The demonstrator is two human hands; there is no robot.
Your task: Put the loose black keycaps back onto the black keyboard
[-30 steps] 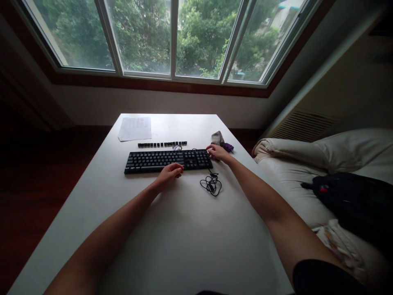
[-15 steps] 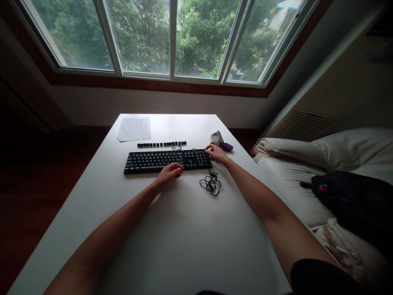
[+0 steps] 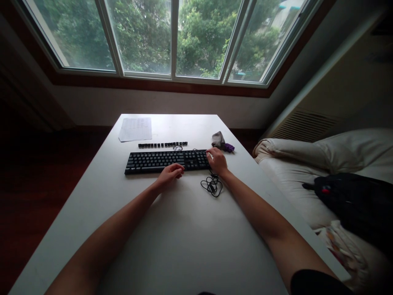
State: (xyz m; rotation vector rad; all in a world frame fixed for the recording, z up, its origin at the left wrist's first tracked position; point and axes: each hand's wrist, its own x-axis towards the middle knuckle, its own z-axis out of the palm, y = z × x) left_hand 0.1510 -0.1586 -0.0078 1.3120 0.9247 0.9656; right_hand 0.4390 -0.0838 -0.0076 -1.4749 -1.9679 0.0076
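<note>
A black keyboard (image 3: pixel 155 160) lies across the white table. My left hand (image 3: pixel 170 173) rests at its front edge, fingers curled in and pressed together; whatever they may hold is too small to make out. At the number pad's right end is my right hand (image 3: pixel 217 161), its fingers bent and thumb drawn toward them over the keys. Anything in that pinch cannot be made out. Behind the keyboard, a row of loose black keycaps (image 3: pixel 162 144) runs left to right. A small wire tool (image 3: pixel 177 148) sits between that row and the keyboard.
The keyboard's coiled black cable (image 3: pixel 211 185) lies in front of its right end. A grey and purple cloth item (image 3: pixel 218 140) is at the right rear. Printed paper (image 3: pixel 135 129) lies at the back left. Right of the table (image 3: pixel 172 246), a dark bag (image 3: pixel 350 200) rests on a pale sofa (image 3: pixel 285 172).
My right hand has shifted slightly toward me and turned, its fingers now more bent over the number pad's edge. My left hand has kept its place.
</note>
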